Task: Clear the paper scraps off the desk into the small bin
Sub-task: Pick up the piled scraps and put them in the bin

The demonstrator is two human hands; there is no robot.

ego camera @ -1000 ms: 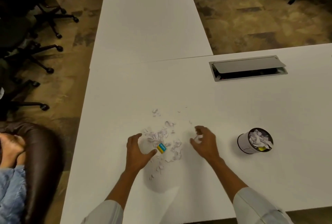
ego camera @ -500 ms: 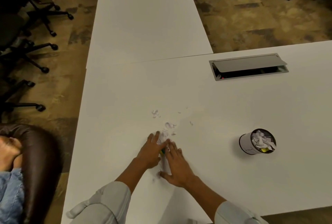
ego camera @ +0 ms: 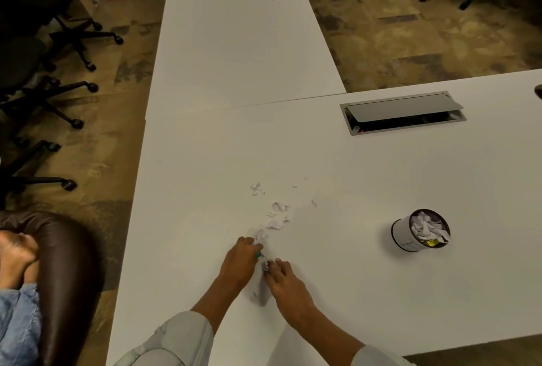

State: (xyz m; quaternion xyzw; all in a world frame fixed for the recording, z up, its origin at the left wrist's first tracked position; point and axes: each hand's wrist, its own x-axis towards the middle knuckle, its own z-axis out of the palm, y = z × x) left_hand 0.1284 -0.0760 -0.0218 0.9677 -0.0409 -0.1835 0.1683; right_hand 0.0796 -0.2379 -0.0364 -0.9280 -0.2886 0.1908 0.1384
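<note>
The left hand (ego camera: 239, 263) and right hand (ego camera: 286, 279) cupped a gathered clump of paper scraps (ego camera: 265, 266) between narrow grips on the tabletop (ego camera: 205, 189). Loose scraps (ego camera: 275, 219) lay just beyond. The small bin (ego camera: 421, 232) stood well apart, rightward, nearer the right hand.

Bench (ego camera: 381, 292) smooth matt white laminate. Paper scraps (ego camera: 275, 220) crumpled, matt white. Small bin (ego camera: 403, 238) smooth white wall, dark rim. Cable hatch (ego camera: 401, 107) matt grey metal. Sleeve (ego camera: 179, 339) pale creased cloth. Floor (ego camera: 410, 40) mottled brown carpet, rough.
</note>
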